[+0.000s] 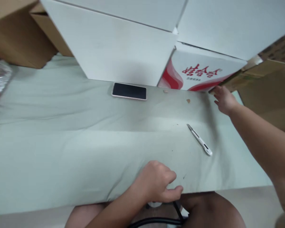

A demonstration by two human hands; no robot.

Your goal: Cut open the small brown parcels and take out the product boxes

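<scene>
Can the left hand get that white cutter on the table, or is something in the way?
Probably yes. The left hand looks empty, and nothing big stands between it and the white cutter on the pale green cloth.

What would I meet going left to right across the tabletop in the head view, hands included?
By their middles: silvery package → phone → left hand → knife → right hand. The red-and-white box overlaps several of these sideways, so has no clear place.
</scene>
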